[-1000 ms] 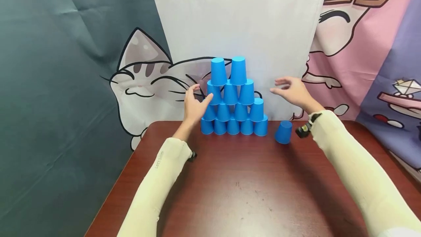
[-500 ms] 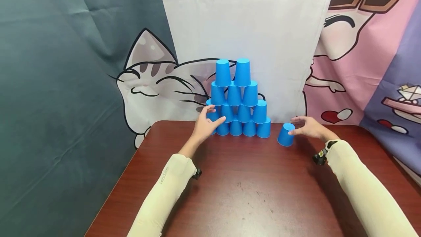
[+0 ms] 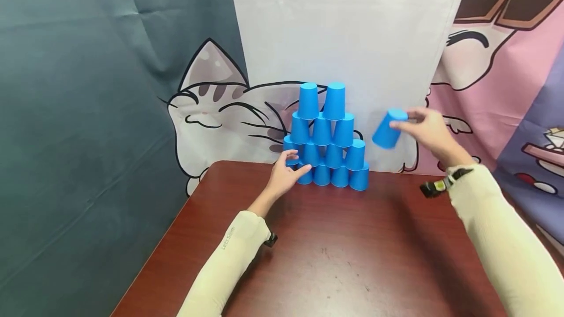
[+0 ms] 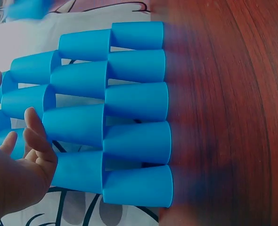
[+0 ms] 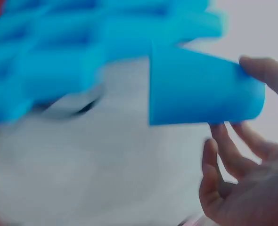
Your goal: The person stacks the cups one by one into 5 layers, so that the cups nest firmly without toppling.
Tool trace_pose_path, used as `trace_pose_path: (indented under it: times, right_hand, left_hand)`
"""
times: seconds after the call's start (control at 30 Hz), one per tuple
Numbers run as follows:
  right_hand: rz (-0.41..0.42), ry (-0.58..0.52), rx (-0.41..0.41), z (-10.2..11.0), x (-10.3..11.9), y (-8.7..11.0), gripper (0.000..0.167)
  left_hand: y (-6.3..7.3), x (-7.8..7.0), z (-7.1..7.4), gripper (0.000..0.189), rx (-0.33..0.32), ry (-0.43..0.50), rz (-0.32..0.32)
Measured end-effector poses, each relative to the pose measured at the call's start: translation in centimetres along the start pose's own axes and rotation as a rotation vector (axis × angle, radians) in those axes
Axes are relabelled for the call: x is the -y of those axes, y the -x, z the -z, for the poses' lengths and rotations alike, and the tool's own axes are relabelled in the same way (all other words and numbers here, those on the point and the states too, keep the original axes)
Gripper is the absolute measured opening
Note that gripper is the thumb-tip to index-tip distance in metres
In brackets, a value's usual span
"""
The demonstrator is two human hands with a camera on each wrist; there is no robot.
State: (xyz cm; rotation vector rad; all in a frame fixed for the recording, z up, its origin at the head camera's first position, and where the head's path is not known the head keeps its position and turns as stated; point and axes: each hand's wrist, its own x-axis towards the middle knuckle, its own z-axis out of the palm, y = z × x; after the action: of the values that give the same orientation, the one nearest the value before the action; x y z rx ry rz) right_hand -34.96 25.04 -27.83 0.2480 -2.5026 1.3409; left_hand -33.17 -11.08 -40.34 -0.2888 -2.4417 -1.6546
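A blue cup (image 3: 387,130), mouth down and tilted, hangs in the air right of the stack. My right hand (image 3: 431,131) pinches it near its base between thumb and fingers, as the right wrist view also shows. Upside-down blue cups (image 3: 321,132) form a pyramid of several rows at the table's back; two cups stand apart on top. At the lower left of this pyramid is my left hand (image 3: 284,175), fingers spread and relaxed, holding nothing. In the left wrist view, the left fingers (image 4: 40,141) overlap the stacked cups (image 4: 136,143).
The stack stands on a dark red wooden table (image 3: 317,248), near its back edge. Right behind it hangs a printed cloth (image 3: 370,38) with a cartoon cat. A dark green cloth (image 3: 88,111) covers the left side.
My right hand came down to the lone cup on the table, gripped it and raised it. My left hand dropped from the upper rows to beside the lower ones. The view shifted slightly.
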Motion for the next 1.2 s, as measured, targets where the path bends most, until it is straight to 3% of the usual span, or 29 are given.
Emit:
trace_pose_path:
  times: [0.1, 0.2, 0.4, 0.53, 0.7, 1.1, 1.2]
  right_hand:
    - [0.008, -0.095, -0.073, -0.6, 5.9, -2.4, 0.064]
    - [0.006, -0.160, -0.091, -1.8, 10.8, -4.8, 0.068]
    - [-0.033, -0.169, -0.016, -4.7, 16.4, -9.1, 0.077]
    - [-0.066, -0.165, 0.028, -6.4, 17.6, -10.5, 0.075]
    - [-0.072, -0.133, 0.059, -7.7, 17.6, -10.7, 0.069]
    - [-0.071, -0.111, 0.064, -7.3, 16.8, -10.9, 0.066]
    - [-0.065, -0.118, 0.081, -7.3, 16.6, -10.9, 0.071]
  left_hand:
    - [0.2, -0.1, 0.3, 0.063, -0.018, 0.006, 0.010]
    - [0.3, -0.1, 0.4, 0.062, -0.024, 0.012, 0.018]
    - [0.4, -0.2, 0.0, 0.059, -0.014, 0.026, 0.015]
    - [0.7, -0.4, -0.3, 0.057, -0.005, 0.025, 0.007]
    - [1.2, -0.4, -0.5, 0.059, 0.030, 0.025, 0.015]
    - [1.7, 0.1, -0.5, 0.057, 0.036, 0.034, 0.013]
    - [1.8, 0.4, -0.5, 0.058, 0.025, 0.024, 0.014]
